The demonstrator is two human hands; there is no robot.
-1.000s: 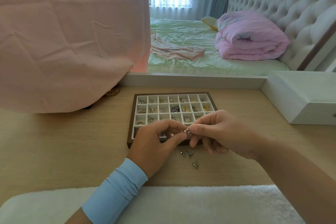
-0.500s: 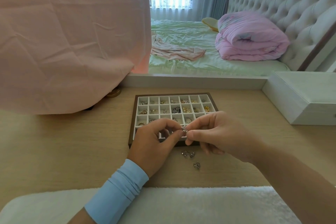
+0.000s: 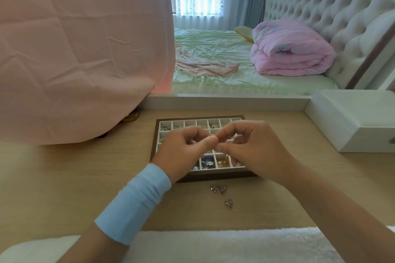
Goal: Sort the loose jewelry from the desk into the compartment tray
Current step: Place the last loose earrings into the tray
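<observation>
Both hands, left hand (image 3: 183, 151) and right hand (image 3: 254, 151), are meeting fingertip to fingertip over the tray (image 3: 155, 145), likely to drop something in; whether they are pinching anything, I cannot tell

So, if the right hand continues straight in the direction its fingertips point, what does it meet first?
The right hand points left at the left hand; their fingertips already look touching above the compartment tray, though motion blur leaves this uncertain.

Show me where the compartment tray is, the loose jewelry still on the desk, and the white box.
compartment tray (image 3: 154, 150): head view, dark left rim.
loose jewelry (image 3: 218, 189): head view, silver cluster on the desk before the tray.
white box (image 3: 363, 119): head view, its lid.
</observation>
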